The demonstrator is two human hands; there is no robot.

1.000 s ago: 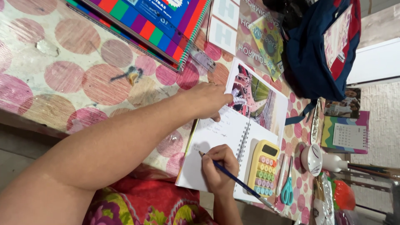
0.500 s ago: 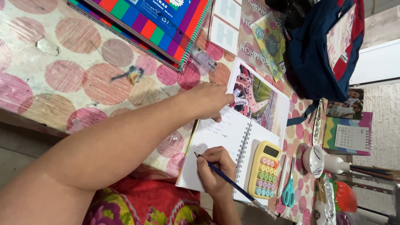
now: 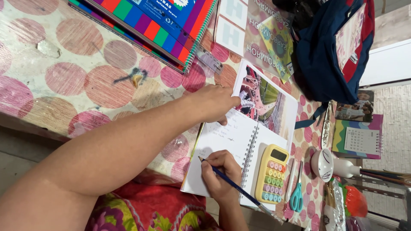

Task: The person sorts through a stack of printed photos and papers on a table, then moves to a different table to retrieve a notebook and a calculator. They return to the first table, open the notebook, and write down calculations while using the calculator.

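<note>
Pencil (image 3: 233, 185) in the right hand (image 3: 220, 175) is blue and slim, its long axis slanting from the sharpened tip at the upper left, which touches the page, down to its far end at the lower right, past the bottom corner of the calculator. Thumb and fingers of that hand are pressed together, pinching the pencil near the tip. It sits on the lower part of the spiral notebook (image 3: 222, 145), an open white book with a few faint handwritten lines, its wire binding running along the side towards the calculator. Left hand (image 3: 212, 102) lies at the upper edge of the notebook, fingers curled loosely and pressing down on the page, holding nothing; whether it grips the paper I cannot tell. Beside the notebook, just past its binding, the pastel yellow calculator (image 3: 272, 173) lies flat with coloured keys, and beyond that a pair of teal-handled scissors (image 3: 296, 192). Above the notebook a printed picture page (image 3: 265, 100) overlaps its top. Further from the notebook, a dark blue backpack (image 3: 329, 51) crowds the far side of the table, and a striped multicoloured spiral book (image 3: 154, 21) sits well apart above the left forearm. Room to move is tight towards the calculator; the bare stretch of pink-dotted tablecloth (image 3: 85, 81) to the notebook's left is open. The notebook's lower edge hangs near the table edge.
</note>
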